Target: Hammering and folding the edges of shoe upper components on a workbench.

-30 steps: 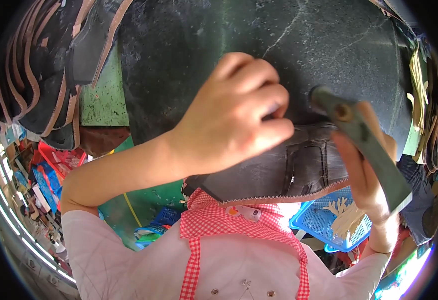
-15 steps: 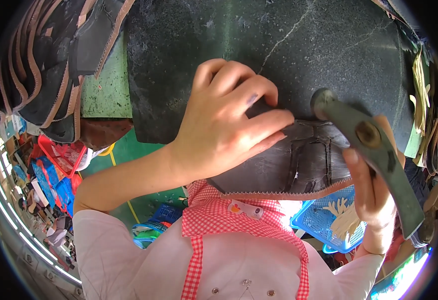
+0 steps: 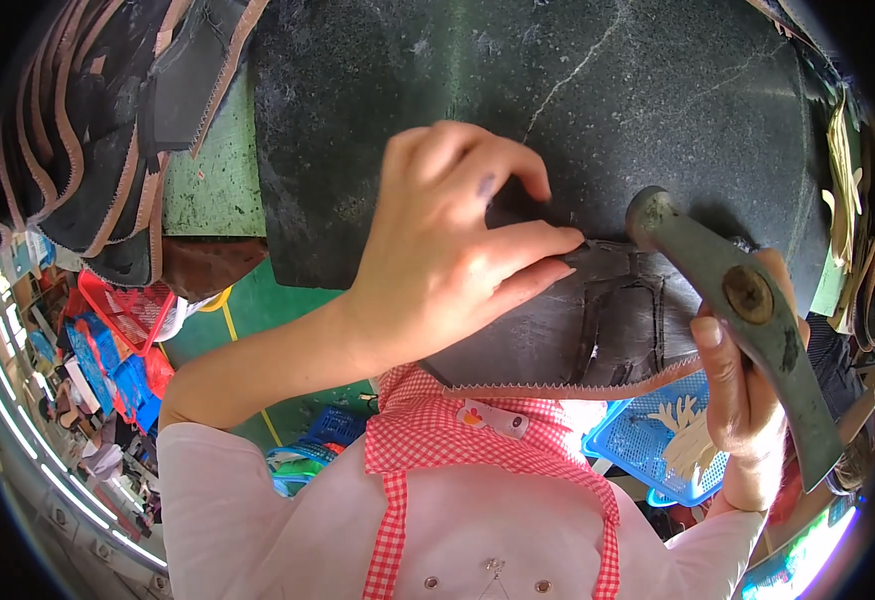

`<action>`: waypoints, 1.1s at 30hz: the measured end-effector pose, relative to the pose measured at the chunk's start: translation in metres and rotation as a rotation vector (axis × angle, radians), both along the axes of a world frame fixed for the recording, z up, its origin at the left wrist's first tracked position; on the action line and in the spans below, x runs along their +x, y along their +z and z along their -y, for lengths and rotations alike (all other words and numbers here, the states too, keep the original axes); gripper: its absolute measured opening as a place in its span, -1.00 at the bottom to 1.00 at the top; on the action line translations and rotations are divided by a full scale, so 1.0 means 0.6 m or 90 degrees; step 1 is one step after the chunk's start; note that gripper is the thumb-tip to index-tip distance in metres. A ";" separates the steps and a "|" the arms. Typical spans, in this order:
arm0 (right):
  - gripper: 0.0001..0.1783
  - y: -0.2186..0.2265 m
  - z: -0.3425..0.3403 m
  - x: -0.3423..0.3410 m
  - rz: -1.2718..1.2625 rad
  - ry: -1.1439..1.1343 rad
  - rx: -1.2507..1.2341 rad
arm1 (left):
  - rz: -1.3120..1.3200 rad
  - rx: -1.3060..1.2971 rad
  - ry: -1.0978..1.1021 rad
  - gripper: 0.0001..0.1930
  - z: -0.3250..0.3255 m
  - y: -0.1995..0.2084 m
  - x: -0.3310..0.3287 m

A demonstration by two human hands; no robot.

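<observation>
We seem to be hammering a dark leather piece (image 3: 533, 340), which lies over the near edge of the black board (image 3: 678, 120). Our right hand (image 3: 741, 408) is wrapped around the hammer (image 3: 773, 340). Our left hand (image 3: 438, 235) is half curled at the piece's far edge; whether it pinches, we cannot tell. Any stroke calls for clear left fingertips.
</observation>
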State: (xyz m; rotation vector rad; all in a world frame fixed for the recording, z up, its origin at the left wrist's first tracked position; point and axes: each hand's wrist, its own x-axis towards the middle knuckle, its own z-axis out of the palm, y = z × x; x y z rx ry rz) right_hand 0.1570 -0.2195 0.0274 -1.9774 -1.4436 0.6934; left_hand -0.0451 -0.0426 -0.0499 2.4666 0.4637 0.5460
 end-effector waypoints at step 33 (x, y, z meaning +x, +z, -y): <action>-0.75 0.012 -0.056 -0.031 0.019 0.150 -0.099 | 0.040 0.118 -0.100 -0.77 0.007 -0.004 -0.020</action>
